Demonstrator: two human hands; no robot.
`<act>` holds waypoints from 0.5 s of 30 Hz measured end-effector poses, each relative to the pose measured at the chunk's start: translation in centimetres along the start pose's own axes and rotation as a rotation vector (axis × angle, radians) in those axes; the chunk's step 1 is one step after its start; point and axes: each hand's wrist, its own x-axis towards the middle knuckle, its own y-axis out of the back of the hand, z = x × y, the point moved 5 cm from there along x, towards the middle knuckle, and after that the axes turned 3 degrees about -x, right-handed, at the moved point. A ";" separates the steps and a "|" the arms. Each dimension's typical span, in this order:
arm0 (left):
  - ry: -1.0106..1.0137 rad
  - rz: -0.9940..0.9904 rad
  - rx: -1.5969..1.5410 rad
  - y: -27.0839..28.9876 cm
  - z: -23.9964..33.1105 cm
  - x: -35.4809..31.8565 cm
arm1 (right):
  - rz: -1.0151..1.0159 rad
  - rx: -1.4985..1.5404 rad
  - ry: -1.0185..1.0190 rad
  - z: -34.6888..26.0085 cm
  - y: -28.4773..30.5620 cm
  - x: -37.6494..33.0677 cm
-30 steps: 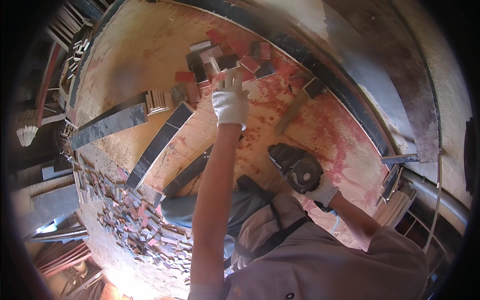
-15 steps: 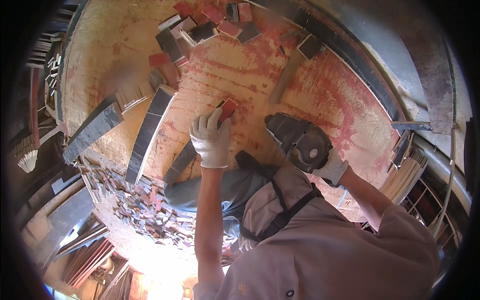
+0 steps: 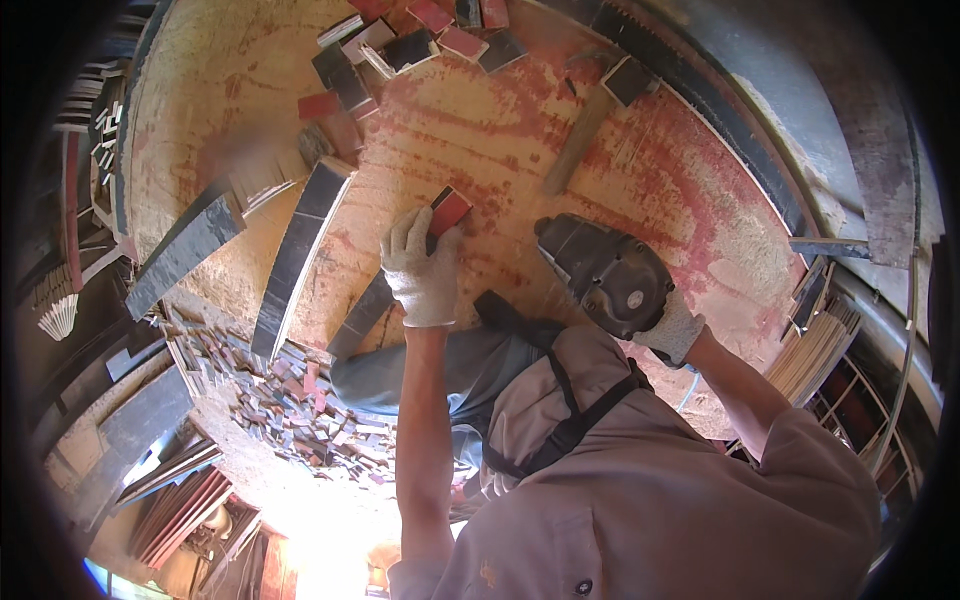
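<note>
The gloved left hand (image 3: 422,270) pinched a small red block (image 3: 449,209) mid-bench; the right hand (image 3: 668,328) was wrapped around a grinder (image 3: 600,272) just beside it. One slip could have brought the tool against those fingers.

A small rectangular red tile piece (image 3: 449,209) with a dark edge lies tilted on the dusty, red-stained bench (image 3: 650,180). Just right of it sits a dark grey angle grinder (image 3: 600,272), body angled.
</note>
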 end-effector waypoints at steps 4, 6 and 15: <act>-0.011 0.016 -0.010 0.0 -0.1 0.0 | 0.047 -0.021 -0.037 0.1 0.1 -0.2; -0.019 0.014 -0.005 0.0 -0.1 0.0 | 0.034 -0.090 -0.060 -0.5 0.0 -0.3; -0.008 0.013 -0.001 0.2 0.0 0.0 | 0.034 -0.041 0.037 0.4 -0.3 -0.2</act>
